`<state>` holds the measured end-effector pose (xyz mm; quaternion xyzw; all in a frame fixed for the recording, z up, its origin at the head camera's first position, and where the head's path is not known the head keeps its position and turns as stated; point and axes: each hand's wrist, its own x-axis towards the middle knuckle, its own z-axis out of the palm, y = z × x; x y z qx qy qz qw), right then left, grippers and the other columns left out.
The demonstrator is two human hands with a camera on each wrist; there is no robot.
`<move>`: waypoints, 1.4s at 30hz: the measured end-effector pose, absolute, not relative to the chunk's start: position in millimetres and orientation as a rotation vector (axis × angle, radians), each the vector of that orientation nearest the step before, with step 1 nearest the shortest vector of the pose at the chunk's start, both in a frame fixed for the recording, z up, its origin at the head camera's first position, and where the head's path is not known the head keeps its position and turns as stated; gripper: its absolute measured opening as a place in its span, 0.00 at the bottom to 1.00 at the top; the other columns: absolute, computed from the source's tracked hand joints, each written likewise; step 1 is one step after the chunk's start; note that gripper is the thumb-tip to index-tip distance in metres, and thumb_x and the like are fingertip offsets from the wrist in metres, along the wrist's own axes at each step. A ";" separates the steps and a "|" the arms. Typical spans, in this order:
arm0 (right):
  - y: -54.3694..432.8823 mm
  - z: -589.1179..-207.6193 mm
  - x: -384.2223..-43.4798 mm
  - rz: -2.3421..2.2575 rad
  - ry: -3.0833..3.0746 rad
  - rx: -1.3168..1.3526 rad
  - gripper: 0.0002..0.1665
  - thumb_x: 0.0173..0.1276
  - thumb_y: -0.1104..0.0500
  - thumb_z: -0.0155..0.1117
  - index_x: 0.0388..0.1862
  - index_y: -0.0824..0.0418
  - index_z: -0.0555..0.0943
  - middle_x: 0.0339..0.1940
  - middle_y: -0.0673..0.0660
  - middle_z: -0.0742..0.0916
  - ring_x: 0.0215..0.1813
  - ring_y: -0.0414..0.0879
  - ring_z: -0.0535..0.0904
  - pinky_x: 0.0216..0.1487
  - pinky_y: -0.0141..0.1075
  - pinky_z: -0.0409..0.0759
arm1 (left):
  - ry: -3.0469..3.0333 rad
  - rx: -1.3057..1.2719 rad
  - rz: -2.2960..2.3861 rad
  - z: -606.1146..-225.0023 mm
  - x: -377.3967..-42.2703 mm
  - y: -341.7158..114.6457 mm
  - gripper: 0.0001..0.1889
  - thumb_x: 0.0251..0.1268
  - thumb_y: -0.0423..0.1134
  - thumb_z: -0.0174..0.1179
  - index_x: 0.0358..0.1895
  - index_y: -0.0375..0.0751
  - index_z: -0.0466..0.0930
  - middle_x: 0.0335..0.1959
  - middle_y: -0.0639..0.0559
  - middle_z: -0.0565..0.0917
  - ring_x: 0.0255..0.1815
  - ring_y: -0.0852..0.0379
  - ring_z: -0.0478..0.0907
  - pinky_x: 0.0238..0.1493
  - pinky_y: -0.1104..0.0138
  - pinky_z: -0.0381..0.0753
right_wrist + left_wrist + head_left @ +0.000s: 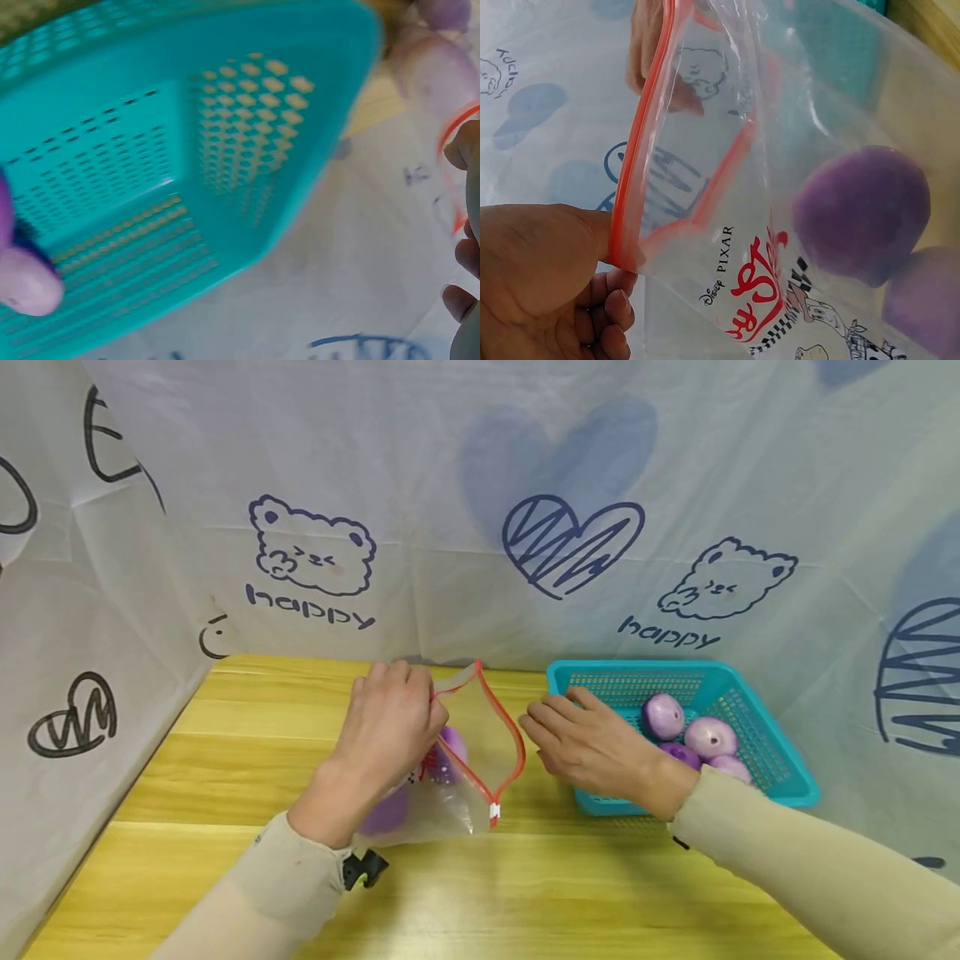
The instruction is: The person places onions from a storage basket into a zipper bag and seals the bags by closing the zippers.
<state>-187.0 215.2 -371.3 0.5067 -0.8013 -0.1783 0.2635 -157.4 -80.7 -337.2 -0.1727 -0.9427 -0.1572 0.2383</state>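
My left hand (393, 718) pinches the red-edged rim of a clear zip bag (442, 810), with the thumb on the red strip in the left wrist view. The bag's mouth gapes toward the right, and a white slider (494, 811) sits at its near corner. Inside lie purple onions (862, 214), seen through the printed plastic. Just right of the mouth is my right hand (592, 739), its fingers loosely bent and no object visible in them. Its forearm passes over the near-left part of a teal basket (787, 760), where several purple onions (711, 738) lie.
The bag and basket rest on a yellow wood-grain table (225, 860), the basket on the right. A pale cloth (435, 510) printed with bears and hearts hangs behind and along the sides. A black strap piece (364, 868) shows at my left wrist.
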 end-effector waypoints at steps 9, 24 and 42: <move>272.4 -380.8 -219.1 -0.484 -2.265 1.269 0.25 0.79 0.50 0.44 0.63 0.65 0.76 0.57 0.61 0.83 0.56 0.58 0.78 0.55 0.49 0.77 | -2.580 -0.489 -0.436 -342.3 -156.3 -78.8 0.08 0.62 0.34 0.57 0.26 0.40 0.71 0.25 0.45 0.74 0.31 0.42 0.68 0.33 0.53 0.68; 356.8 -389.9 -215.8 -0.733 -2.449 1.228 0.34 0.65 0.48 0.75 0.63 0.66 0.77 0.57 0.63 0.83 0.57 0.59 0.77 0.56 0.54 0.76 | -2.605 -0.508 -0.449 -347.7 -153.3 -80.0 0.09 0.63 0.34 0.59 0.25 0.41 0.71 0.24 0.48 0.71 0.28 0.45 0.66 0.33 0.56 0.67; 401.3 -415.1 -215.1 -0.882 -2.601 1.248 0.38 0.61 0.44 0.79 0.66 0.60 0.80 0.60 0.59 0.85 0.58 0.57 0.76 0.50 0.50 0.74 | -2.613 -0.506 -0.457 -352.0 -152.4 -78.3 0.09 0.62 0.34 0.59 0.25 0.42 0.72 0.23 0.49 0.71 0.28 0.46 0.66 0.32 0.56 0.67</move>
